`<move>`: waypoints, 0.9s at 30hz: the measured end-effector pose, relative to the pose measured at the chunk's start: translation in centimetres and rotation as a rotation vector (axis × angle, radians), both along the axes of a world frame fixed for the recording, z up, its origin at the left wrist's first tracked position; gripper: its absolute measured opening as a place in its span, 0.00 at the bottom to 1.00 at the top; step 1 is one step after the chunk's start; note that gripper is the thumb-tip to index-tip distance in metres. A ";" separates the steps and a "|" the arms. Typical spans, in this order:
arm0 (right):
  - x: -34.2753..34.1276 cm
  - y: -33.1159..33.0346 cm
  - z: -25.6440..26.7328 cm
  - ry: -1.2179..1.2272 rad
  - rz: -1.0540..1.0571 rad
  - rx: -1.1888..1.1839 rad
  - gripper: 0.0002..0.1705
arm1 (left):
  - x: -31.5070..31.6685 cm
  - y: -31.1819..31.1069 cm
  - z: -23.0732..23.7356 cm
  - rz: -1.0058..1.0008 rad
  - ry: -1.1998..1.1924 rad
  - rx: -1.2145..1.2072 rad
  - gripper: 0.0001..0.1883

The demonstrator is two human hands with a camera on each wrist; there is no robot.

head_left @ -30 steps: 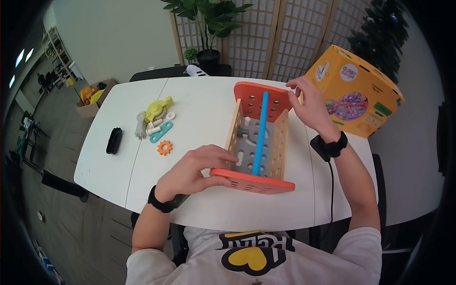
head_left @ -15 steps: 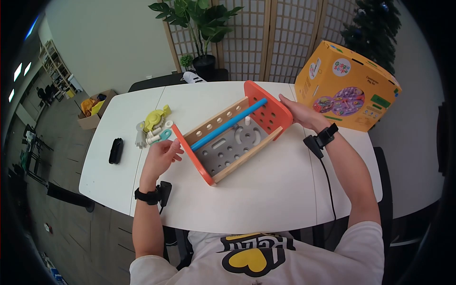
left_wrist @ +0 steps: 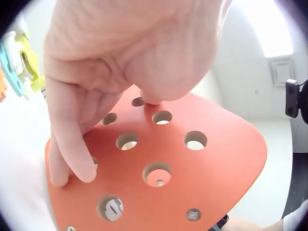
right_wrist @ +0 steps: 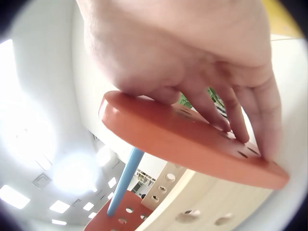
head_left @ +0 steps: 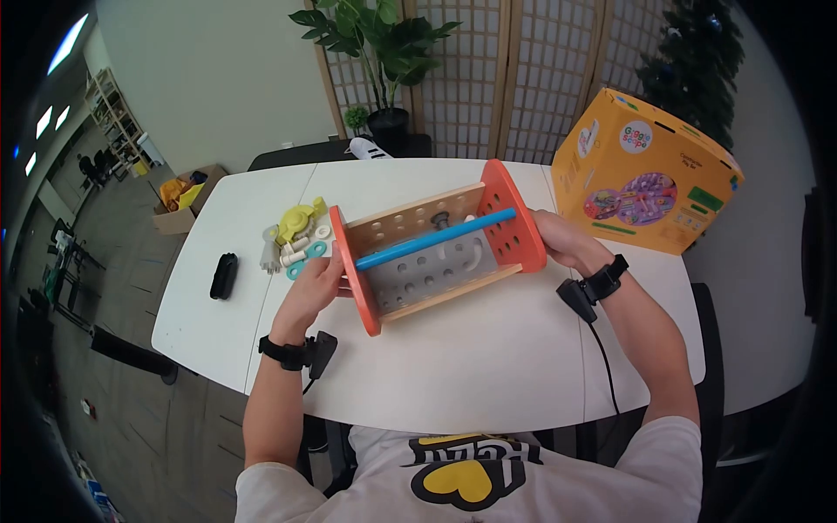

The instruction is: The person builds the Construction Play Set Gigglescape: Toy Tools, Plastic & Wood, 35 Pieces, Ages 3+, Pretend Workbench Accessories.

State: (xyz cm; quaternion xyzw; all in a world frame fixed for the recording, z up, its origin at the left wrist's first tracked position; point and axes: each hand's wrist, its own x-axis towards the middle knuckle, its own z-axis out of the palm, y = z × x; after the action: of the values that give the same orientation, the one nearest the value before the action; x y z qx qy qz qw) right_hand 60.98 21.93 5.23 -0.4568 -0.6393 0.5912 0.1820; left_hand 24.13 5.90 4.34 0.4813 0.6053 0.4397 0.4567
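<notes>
A toy toolbox with red end panels (head_left: 356, 283), perforated wooden sides (head_left: 410, 221), a grey perforated base (head_left: 427, 277) and a blue rod (head_left: 436, 236) sits on the white table. The left hand (head_left: 316, 288) touches the outer face of the left panel; in the left wrist view its fingertips (left_wrist: 86, 171) press the red panel (left_wrist: 159, 144) among the holes. The right hand (head_left: 567, 239) lies against the right end panel. Its fingers rest on the outer red face (right_wrist: 192, 139) in the right wrist view, fairly straight. A grey bolt (head_left: 442, 220) stands inside the box.
Left of the toolbox lie a yellow-green toy piece (head_left: 297, 220), a turquoise link (head_left: 307, 259) and several pale pieces. A black case (head_left: 224, 275) lies farther left on the table (head_left: 453, 375). The yellow carton (head_left: 645, 174) stands at the back right.
The toolbox has turned from nearly end-on to lengthwise across the table. The left hand released the near panel and now touches the left one; the right hand moved slightly nearer the person.
</notes>
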 end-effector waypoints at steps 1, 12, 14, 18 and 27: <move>-0.2 -0.7 0.4 0.029 -0.024 -0.004 0.36 | -0.1 0.2 0.4 -0.011 0.056 0.044 0.29; -1.3 -3.9 3.3 0.624 -0.214 -0.049 0.34 | -0.7 1.7 3.1 0.008 -0.240 0.440 0.28; -0.1 -2.9 2.1 0.663 -0.169 -0.020 0.36 | -1.3 2.0 2.2 -0.022 -0.218 0.448 0.28; 1.3 -3.1 2.3 0.707 0.001 0.015 0.47 | -0.4 2.2 1.7 -0.077 -0.273 0.453 0.29; 3.5 -3.7 -1.3 0.682 -0.017 0.039 0.64 | 1.6 1.8 1.1 -0.149 -0.236 0.407 0.33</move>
State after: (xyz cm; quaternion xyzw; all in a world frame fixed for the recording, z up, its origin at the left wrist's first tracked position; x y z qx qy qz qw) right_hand 64.45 18.22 3.92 -0.2347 -0.5491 0.6959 0.3989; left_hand 25.69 7.71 5.39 0.5520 0.4096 0.5710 0.4490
